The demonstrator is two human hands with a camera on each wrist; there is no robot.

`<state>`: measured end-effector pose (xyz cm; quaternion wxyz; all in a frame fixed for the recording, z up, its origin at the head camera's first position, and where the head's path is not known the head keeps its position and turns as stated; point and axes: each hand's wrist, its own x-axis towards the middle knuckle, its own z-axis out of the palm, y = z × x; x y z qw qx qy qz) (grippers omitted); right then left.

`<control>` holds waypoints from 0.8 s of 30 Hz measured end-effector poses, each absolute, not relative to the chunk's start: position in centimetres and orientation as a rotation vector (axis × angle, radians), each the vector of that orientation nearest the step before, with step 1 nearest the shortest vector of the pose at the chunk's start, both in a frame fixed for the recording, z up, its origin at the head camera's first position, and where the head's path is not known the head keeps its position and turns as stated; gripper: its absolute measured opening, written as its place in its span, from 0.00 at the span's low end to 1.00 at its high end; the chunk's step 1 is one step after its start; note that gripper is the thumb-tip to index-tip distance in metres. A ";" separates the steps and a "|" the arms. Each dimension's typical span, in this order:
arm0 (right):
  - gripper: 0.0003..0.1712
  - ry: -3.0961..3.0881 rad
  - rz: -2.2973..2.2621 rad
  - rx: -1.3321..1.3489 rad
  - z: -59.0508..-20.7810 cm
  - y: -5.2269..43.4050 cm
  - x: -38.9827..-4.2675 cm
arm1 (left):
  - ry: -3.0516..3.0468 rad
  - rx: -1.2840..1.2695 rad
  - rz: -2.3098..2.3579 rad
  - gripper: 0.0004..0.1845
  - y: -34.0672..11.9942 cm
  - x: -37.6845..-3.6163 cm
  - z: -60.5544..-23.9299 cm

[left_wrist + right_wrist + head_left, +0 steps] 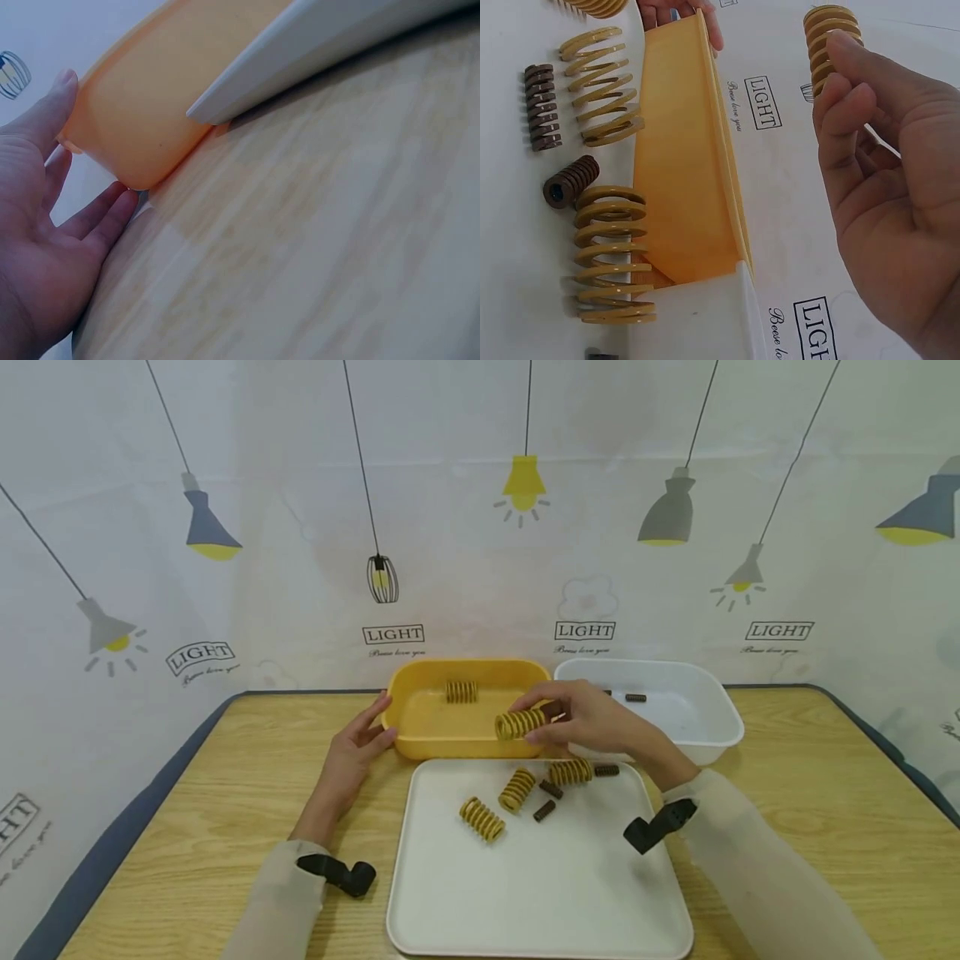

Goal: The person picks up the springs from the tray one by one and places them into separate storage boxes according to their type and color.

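Observation:
My right hand [581, 718] pinches a yellow coil spring [520, 723] by its end and holds it over the front edge of the yellow bin [420, 739]; the right wrist view shows the same spring [827, 45] at my fingertips [847, 82]. One yellow spring [461, 691] lies inside that bin. My left hand [358, 745] rests with straight fingers against the bin's left wall [127, 127]. On the white tray [540, 885] lie three yellow springs [482, 818] and three small dark brown springs [544, 811].
A white bin [705, 718] stands right of the yellow one with a small dark spring [635, 697] inside. All rest on a wooden table [187, 827] with a printed curtain behind. Black wrist camera mounts [337, 872] sit on both sleeves.

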<state>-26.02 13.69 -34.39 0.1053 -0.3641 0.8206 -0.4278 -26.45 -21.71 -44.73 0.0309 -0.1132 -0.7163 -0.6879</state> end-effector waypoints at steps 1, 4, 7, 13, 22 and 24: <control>0.19 2.406 -1.278 -1.073 -34.3 13.7 -26.1 | -2.207 -0.352 -2.121 0.31 -21.7 -26.5 -44.7; 0.20 2.399 -1.307 -1.057 -34.3 13.7 -26.6 | -2.209 -0.356 -2.117 0.31 -21.8 -26.5 -44.8; 0.21 2.435 -1.303 -1.023 -34.3 13.8 -27.0 | -2.218 -0.356 -2.110 0.31 -21.8 -26.5 -44.7; 0.21 2.477 -1.280 -0.963 -34.4 13.8 -28.0 | -2.220 -0.361 -2.111 0.31 -21.7 -26.5 -44.8; 0.23 2.542 -1.256 -0.931 -34.5 13.4 -29.1 | -2.227 -0.344 -2.102 0.30 -21.7 -26.6 -44.8; 0.23 2.535 -1.261 -0.914 -34.6 13.3 -29.4 | -2.223 -0.344 -2.104 0.30 -21.7 -26.6 -44.9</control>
